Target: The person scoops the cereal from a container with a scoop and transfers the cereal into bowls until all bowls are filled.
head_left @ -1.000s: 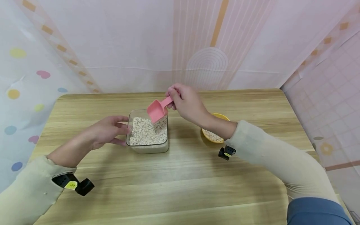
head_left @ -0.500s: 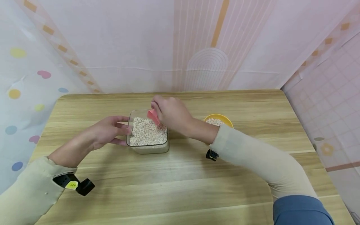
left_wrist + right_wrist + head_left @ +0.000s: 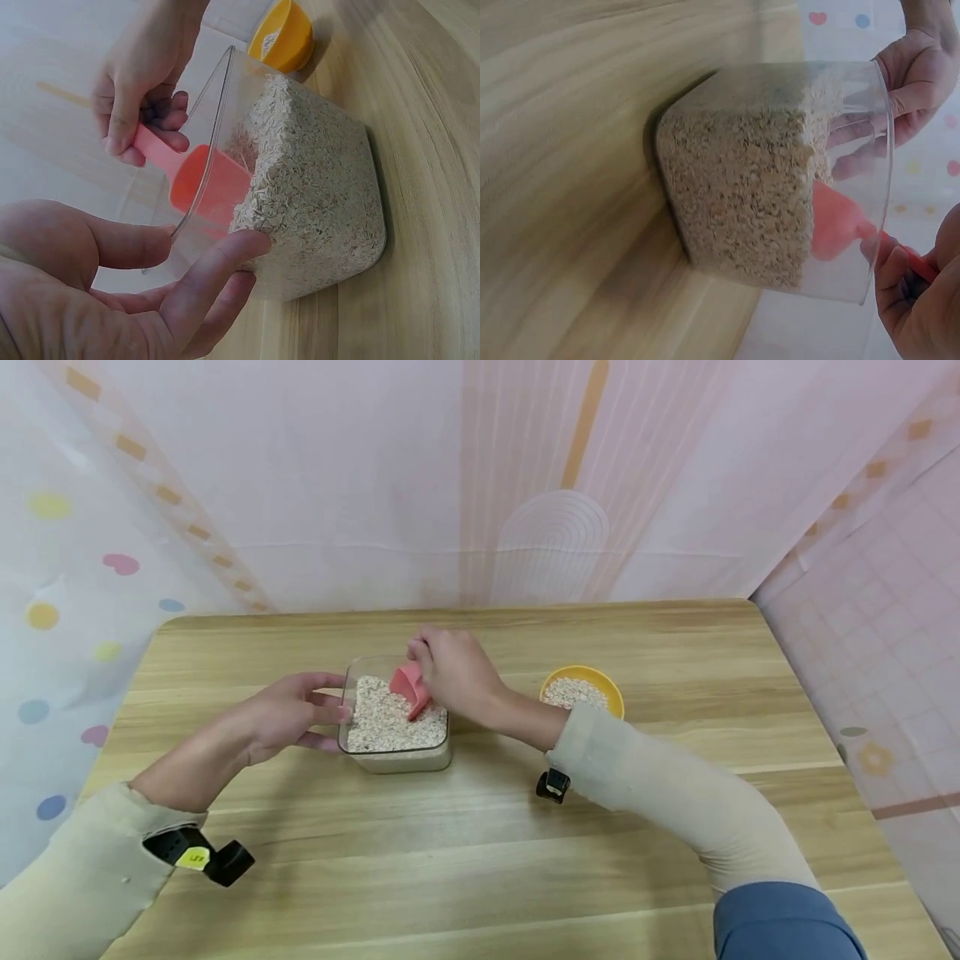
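On the light wooden worktop [image 3: 480, 827], mid-centre, sits a clear square plastic container of oat flakes [image 3: 395, 727]. Left hand [image 3: 273, 718] braces its left wall, thumb and fingers fairly straight, touching the plastic. Right hand [image 3: 453, 672] pinches the handle of a pink plastic scoop [image 3: 411, 687], bowl dug into the oats. Small yellow bowl [image 3: 583, 691] holding oats stands just right, behind the forearm.
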